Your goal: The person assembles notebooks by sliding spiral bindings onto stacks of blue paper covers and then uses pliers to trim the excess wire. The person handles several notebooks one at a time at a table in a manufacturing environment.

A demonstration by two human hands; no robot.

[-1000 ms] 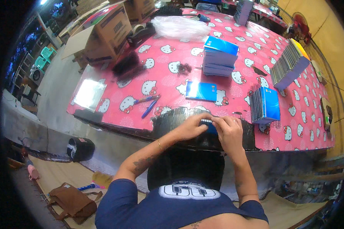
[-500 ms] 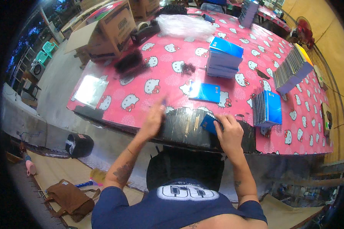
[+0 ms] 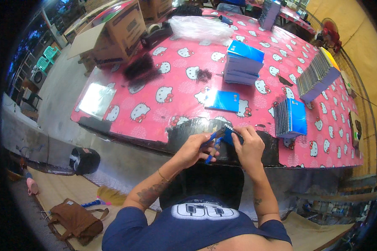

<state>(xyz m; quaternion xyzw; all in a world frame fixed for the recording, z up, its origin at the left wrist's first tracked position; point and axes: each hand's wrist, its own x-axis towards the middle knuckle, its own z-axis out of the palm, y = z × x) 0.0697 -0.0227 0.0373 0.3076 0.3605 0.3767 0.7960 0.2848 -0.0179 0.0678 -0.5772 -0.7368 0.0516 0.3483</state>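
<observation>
Far left: a brown leather bag [image 3: 73, 220] is lying on the woven floor mat, and a black round drum [image 3: 83, 160] is standing under the table edge.
Table: a pink cartoon-cat patterned tablecloth [image 3: 163, 113] is covering the long table in front of you.
Back left: an open brown cardboard box [image 3: 115, 28] is sitting at the far corner, with a clear crumpled plastic bag [image 3: 199, 28] lying just to its right.
Your left hand: your left hand [image 3: 195, 147] is closing round blue pens [image 3: 211, 144], the fingers curling over them at the near table edge.
Small notebook: the small blue spiral-bound notebook [image 3: 229, 134] is being held between your two hands, just above the black strip along the table's front edge.
Your right hand: your right hand [image 3: 249, 145] is gripping the small notebook from its right side, fingers wrapping over the top.
Hands together: both hands are meeting at the notebook, almost touching each other.
Middle: a flat blue notebook [image 3: 222, 100] is lying alone just beyond your hands; a tall stack of blue-covered notebooks [image 3: 243, 62] is standing farther back.
Right: an upright row of blue spiral notebooks [image 3: 292, 118] is resting near your right hand, and a long slanted row of grey-edged notebooks [image 3: 318, 75] is leaning behind it.
</observation>
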